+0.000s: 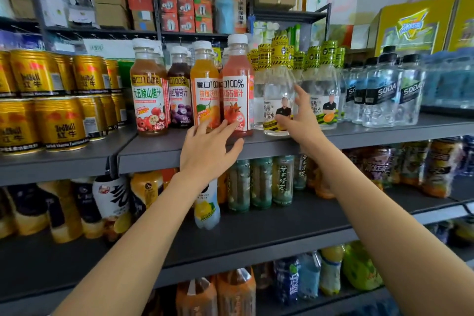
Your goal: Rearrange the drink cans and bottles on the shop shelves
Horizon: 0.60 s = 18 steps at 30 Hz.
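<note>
Shelf: a grey metal shelf [256, 154] at chest height carries the drinks; more grey shelves with bottles run below it.
Juice bottles: four clear plastic bottles with white caps stand in a row at the shelf's front edge, each with a white label bearing "100%" and fruit pictures.
Hawthorn bottle [150, 90]: brownish juice, red fruit on the label, leftmost of the four.
Grape bottle [180, 95]: dark purple juice, set slightly behind its neighbours.
Orange bottle [205, 87]: orange juice, orange fruit on the label.
Pomegranate bottle [238, 87]: pink-red juice, pomegranate picture, rightmost of the four, upright.
Honey water bottle [278, 95]: clear liquid, yellow and black striped cap wrap, a label with a person's figure; it stands just right of the pomegranate bottle.
Gold cans [59, 123]: stacked in two tiers at the left end of the shelf, gold with red print.
Soda bottles [379, 95]: clear, black caps, dark "SODA" labels, at the right.
Left hand [209, 147]: fingers spread and straight, tips at the lower parts of the orange and pomegranate bottles, holding nothing.
Right hand [298, 117]: fingers extended, thumb across the lower front of the honey water bottle, index finger up along its right side; no closed grip shows.
</note>
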Motion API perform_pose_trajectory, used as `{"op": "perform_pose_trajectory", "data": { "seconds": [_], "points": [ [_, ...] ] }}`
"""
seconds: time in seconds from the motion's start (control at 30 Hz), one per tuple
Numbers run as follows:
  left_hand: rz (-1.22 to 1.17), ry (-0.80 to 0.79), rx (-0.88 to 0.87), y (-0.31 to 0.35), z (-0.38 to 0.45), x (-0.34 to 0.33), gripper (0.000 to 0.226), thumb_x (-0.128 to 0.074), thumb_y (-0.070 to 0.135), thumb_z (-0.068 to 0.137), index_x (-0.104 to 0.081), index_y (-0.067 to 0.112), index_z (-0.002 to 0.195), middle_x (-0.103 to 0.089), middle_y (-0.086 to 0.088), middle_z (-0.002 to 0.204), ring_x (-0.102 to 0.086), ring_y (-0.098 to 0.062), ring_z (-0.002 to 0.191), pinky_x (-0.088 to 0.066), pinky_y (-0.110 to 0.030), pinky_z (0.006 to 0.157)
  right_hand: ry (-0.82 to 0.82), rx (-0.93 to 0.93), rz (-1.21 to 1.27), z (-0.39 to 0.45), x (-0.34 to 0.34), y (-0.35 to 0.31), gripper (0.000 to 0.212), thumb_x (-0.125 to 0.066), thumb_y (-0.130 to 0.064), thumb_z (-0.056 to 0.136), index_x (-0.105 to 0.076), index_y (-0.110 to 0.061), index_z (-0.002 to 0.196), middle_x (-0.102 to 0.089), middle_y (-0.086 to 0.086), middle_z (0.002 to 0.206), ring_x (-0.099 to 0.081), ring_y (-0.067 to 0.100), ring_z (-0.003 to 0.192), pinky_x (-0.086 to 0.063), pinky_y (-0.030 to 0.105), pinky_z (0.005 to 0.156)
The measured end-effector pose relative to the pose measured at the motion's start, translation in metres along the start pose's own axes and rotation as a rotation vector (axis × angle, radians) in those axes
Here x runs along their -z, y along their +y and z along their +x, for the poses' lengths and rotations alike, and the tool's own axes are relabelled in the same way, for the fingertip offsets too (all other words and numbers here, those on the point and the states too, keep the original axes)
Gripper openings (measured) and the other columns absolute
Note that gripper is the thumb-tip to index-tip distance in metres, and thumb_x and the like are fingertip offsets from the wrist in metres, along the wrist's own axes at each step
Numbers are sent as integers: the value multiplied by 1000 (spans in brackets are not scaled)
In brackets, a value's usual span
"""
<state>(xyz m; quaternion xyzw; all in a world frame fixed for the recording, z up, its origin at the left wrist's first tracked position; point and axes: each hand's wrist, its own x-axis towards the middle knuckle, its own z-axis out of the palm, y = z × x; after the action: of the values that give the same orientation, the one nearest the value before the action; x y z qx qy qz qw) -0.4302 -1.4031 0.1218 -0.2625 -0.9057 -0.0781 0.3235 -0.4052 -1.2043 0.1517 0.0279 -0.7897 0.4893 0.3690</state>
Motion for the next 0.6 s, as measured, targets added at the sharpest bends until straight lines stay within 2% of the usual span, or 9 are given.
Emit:
{"op": "perform_pose_trajectory", "data": {
  "seconds": [0.07,0.17,0.23,0.33,0.37,0.43,0.47,0.53,0.6],
  "points": [
    [3,-5,-3,0,0,1,51,-25,53,96,-24,38,145,-28,10,152,-16,-18,141,-14,-38,110,-64,-32,80,0,2,2,77,-60,-5,89,-15,-27,147,-17,5,155,-29,18,137,-36,33,105],
    [37,-12,-1,0,-2,-1,50,-23,51,97,-27,36,145,-31,10,151,-18,-18,140,-14,-38,111,-97,-48,96,-3,3,-1,75,-59,-6,90,-15,-27,148,-16,7,156,-24,23,141,-33,29,99],
    [51,36,-15,-1,-6,-6,49,-21,48,98,-37,31,141,-41,8,145,-26,-19,136,-16,-37,108,-88,-32,0,-4,1,-4,74,-56,-7,92,-11,-25,149,-18,6,155,-33,25,135,-33,24,95],
    [3,198,-48,-1,-28,-12,55,-20,42,93,-56,18,128,-58,-1,130,-46,-22,124,-21,-34,101,97,97,-257,-22,-14,-8,63,-50,-7,94,-17,-11,148,-32,14,147,-52,18,102,-30,9,77],
    [-17,250,-63,-3,-39,-14,53,-25,38,92,-57,15,127,-58,-4,129,-48,-23,123,-21,-34,102,187,159,-277,-36,-22,-5,56,-49,-5,94,-25,-6,144,-35,17,141,-50,16,100,-31,9,79],
    [-63,284,-88,-11,-72,-24,48,-37,28,89,-50,11,131,-49,-7,138,-40,-24,130,-17,-35,107,296,300,-237,-78,-45,10,43,-48,0,90,-40,-2,132,-40,17,128,-48,22,108,-38,21,91],
    [-93,281,-100,-18,-94,-32,47,-40,24,87,-49,11,131,-45,-8,141,-34,-24,133,-16,-36,108,282,363,-222,-102,-58,20,39,-48,1,88,-44,0,126,-42,18,123,-47,24,111,-39,26,95],
    [-134,223,-93,-36,-142,-53,42,-42,19,83,-54,13,123,-46,-7,139,-33,-22,131,-24,-40,105,136,435,-241,-147,-84,44,36,-51,1,84,-47,1,120,-44,19,118,-43,23,112,-36,25,98],
    [-112,87,14,-61,-187,-74,40,-43,20,79,-59,14,115,-50,-9,134,-35,-23,125,-37,-46,98,-68,356,-282,-172,-108,66,39,-58,-4,84,-46,1,121,-44,20,120,-40,25,116,-33,25,101]
  ]
}}
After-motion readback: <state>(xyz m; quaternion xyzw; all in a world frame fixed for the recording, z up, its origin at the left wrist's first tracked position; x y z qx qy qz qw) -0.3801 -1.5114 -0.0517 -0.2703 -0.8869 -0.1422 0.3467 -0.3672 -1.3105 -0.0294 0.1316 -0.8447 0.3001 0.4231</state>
